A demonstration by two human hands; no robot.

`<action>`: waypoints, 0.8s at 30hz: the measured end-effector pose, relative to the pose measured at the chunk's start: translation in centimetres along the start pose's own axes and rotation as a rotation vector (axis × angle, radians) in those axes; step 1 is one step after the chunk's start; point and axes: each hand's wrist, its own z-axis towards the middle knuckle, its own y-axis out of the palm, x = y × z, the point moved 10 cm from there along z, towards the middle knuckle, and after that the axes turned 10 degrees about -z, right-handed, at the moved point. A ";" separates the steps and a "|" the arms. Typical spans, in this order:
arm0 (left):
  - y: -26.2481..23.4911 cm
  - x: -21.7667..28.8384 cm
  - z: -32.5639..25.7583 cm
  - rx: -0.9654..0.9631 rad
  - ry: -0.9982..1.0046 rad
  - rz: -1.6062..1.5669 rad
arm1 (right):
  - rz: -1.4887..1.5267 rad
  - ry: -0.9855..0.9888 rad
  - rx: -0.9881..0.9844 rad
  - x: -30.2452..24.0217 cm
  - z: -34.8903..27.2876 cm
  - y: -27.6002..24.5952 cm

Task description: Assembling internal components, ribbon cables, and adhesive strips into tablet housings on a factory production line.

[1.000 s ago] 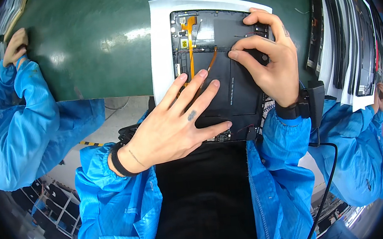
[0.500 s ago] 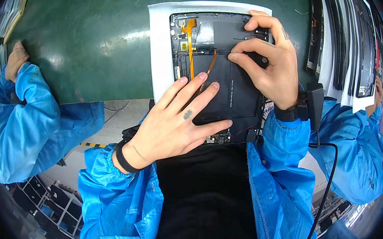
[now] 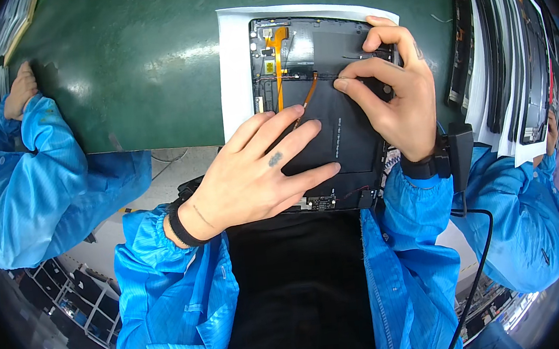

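An opened black tablet housing [image 3: 337, 38] lies on a white sheet [image 3: 235, 78], its inner parts facing up. Inside are a large black battery [image 3: 357, 143], a wide orange flex cable [image 3: 279, 60] on the left and a narrow brown flex cable [image 3: 312, 90] near the middle. My left hand [image 3: 249, 174] rests across the lower left of the tablet with fingers spread, one fingertip by the brown cable's lower end. At the battery's upper edge, my right hand [image 3: 397, 102] pinches thumb against index finger; whatever is between them is too small to tell.
Upright stacks of dark panels [image 3: 465, 35] interleaved with white sheets stand at the right. Co-workers' blue sleeves [image 3: 30, 171] show on both sides, with a person's hand [image 3: 20, 92] on the green table [image 3: 141, 66] at left. A black cable [image 3: 480, 263] hangs beside my right arm.
My left thumb has slid slightly up over the battery, and its fingers have bent a little. My right hand keeps its pinch at nearly the same spot.
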 end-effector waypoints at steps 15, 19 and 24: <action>-0.6 -0.6 1.2 0.122 -0.053 0.026 | 0.004 0.009 0.010 0.0 0.1 0.0; -0.4 -0.4 1.6 0.117 -0.049 0.135 | 0.003 0.019 0.012 0.0 0.1 0.0; -0.8 -1.1 2.0 0.133 -0.108 0.062 | -0.005 0.031 0.010 0.1 0.2 -0.1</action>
